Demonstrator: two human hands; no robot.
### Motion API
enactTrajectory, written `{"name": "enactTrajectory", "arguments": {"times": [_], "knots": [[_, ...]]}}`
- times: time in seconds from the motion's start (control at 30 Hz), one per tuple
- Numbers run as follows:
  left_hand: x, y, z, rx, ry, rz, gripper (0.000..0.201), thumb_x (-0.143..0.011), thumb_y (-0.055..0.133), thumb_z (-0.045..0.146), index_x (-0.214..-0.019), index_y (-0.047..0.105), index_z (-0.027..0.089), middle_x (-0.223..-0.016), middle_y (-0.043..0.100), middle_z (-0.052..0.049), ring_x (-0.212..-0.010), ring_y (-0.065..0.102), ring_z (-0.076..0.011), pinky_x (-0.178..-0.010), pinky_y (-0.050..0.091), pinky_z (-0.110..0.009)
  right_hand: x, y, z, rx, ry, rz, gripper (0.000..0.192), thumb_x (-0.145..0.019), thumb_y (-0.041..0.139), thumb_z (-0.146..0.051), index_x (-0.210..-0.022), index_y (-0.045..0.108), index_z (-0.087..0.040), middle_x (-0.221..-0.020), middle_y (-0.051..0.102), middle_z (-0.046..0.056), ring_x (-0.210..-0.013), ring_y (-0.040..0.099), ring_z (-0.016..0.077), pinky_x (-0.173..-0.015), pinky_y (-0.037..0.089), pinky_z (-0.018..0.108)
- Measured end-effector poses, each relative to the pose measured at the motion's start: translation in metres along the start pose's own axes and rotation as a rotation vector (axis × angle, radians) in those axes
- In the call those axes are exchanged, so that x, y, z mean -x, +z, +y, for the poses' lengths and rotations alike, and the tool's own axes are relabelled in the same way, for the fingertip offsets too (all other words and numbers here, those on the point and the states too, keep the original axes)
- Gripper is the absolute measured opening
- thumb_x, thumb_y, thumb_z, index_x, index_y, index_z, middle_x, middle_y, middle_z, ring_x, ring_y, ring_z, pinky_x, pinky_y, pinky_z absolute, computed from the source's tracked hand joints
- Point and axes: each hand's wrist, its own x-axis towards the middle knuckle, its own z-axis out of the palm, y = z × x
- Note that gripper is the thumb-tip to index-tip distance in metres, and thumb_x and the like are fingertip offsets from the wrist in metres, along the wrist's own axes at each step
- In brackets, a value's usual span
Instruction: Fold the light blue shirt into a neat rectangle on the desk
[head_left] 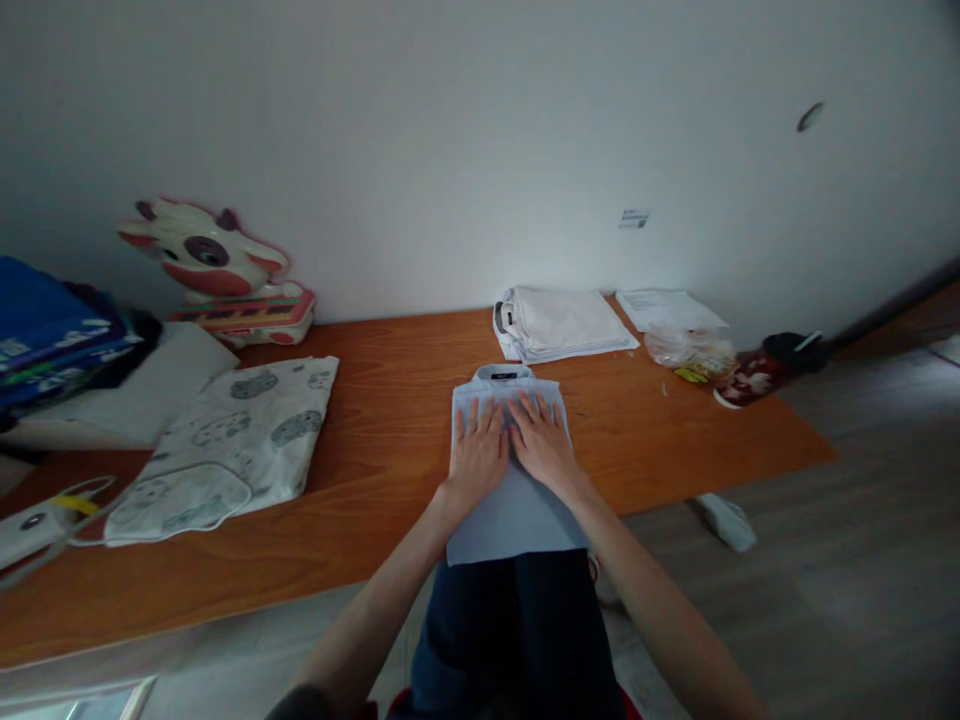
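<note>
So | left hand (478, 460) lay flat, spread out, gripping nothing, on the folded shirt (514, 520) | right hand (546, 442) lay likewise, just beside it | shirt rested at the near edge of the table (390, 420), collar (487, 373) toward the wall (420, 160)

The folded shirt (517, 515) is pale blue-grey, its collar label (504, 376) dark. Beyond the shirt, the folded stack (571, 325) is white; left of it, the cloth (259, 450) is white with grey printed patches and the toy cow (214, 262) white with a reddish muzzle. Right of the shirt, the cup (763, 375) is dark red, pale-patterned. The table (379, 425) beneath is orange-brown.
</note>
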Motion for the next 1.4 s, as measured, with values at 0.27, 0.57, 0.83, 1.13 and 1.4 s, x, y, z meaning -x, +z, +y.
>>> {"name": "enactTrajectory", "arguments": {"times": [0.27, 0.57, 0.83, 1.13, 1.4], "knots": [[-0.033, 0.034, -0.038, 0.043, -0.054, 0.060, 0.061, -0.111, 0.040, 0.038, -0.169, 0.041, 0.020, -0.176, 0.037, -0.013, -0.166, 0.029, -0.0347, -0.135, 0.020, -0.063, -0.036, 0.029, 0.007, 0.027, 0.039, -0.026, 0.061, -0.113, 0.034, -0.038, -0.172, 0.036, -0.022, -0.179, 0.030, 0.008, -0.168, 0.023, 0.0300, -0.135, 0.014, 0.060], [0.042, -0.008, -0.045, 0.031, -0.119, 0.045, 0.066, -0.113, 0.035, 0.034, -0.173, 0.027, 0.009, -0.178, 0.030, -0.020, -0.168, 0.022, -0.0363, -0.135, 0.027, -0.062, 0.021, 0.005, 0.040, -0.023, 0.186, 0.120, 0.068, -0.113, 0.035, -0.047, -0.170, 0.036, -0.010, -0.178, 0.028, 0.021, -0.167, 0.022, 0.0403, -0.132, 0.011, 0.071], [0.121, -0.023, 0.003, 0.015, -0.036, -0.077, 0.062, -0.113, 0.037, 0.032, -0.173, 0.031, 0.023, -0.179, 0.031, -0.007, -0.169, 0.020, -0.0307, -0.138, 0.021, -0.060, 0.113, 0.003, 0.009, -0.024, 0.004, -0.039, 0.065, -0.113, 0.038, -0.047, -0.174, 0.031, -0.026, -0.180, 0.028, 0.008, -0.167, 0.024, 0.0337, -0.134, 0.017, 0.063], [0.210, -0.067, -0.070, 0.519, -0.646, 0.289, 0.037, -0.110, 0.052, 0.048, -0.121, 0.075, 0.022, -0.114, 0.080, -0.011, -0.107, 0.076, -0.0269, -0.091, 0.063, -0.041, 0.198, -0.009, 0.055, -0.398, 0.359, 0.296, 0.045, -0.106, 0.057, -0.056, -0.132, 0.071, -0.023, -0.124, 0.075, 0.015, -0.114, 0.070, 0.0325, -0.102, 0.057, 0.051], [0.217, -0.028, 0.024, 1.355, -0.832, 0.010, 0.063, -0.098, 0.069, 0.061, -0.145, 0.052, 0.022, -0.094, 0.077, -0.004, -0.055, 0.066, -0.0127, -0.044, 0.050, -0.021, 0.236, 0.020, 0.006, -1.251, 0.669, 0.249, 0.050, -0.096, 0.077, -0.052, -0.136, 0.065, -0.026, -0.084, 0.073, 0.001, -0.060, 0.062, 0.0154, -0.050, 0.045, 0.025]]}}
